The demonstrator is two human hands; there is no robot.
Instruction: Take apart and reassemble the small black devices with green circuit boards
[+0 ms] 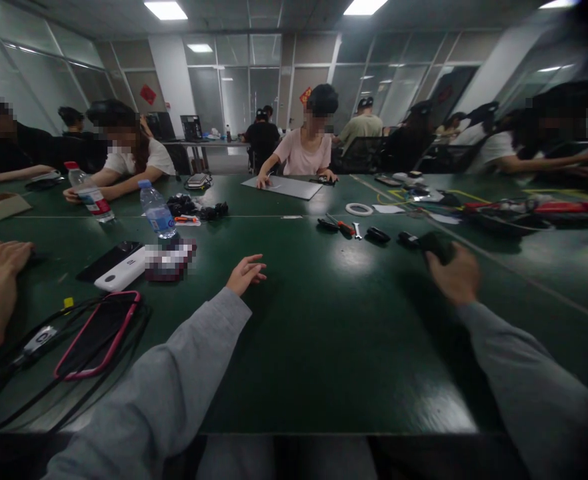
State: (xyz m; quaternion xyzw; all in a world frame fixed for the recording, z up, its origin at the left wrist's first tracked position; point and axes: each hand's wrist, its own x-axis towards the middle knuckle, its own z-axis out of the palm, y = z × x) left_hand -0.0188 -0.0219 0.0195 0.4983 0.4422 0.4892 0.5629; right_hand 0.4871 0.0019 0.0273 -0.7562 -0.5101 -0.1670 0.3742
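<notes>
Grey sleeves (pixel 174 373) are covering both arms. The right hand (pixel 458 272) is gripping a dark, blurred object (pixel 438 245) right of the wrench (pixel 357 231); the left hand (pixel 245 273), nearer and left of the wrench, is showing loosely open fingers. Beyond the wrench, a white ring (pixel 358 213) is lying.

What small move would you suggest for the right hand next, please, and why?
Perhaps bring the dark object toward the left hand: the right hand appears to hold it, the left is empty, and bare green tabletop lies between them.
</notes>
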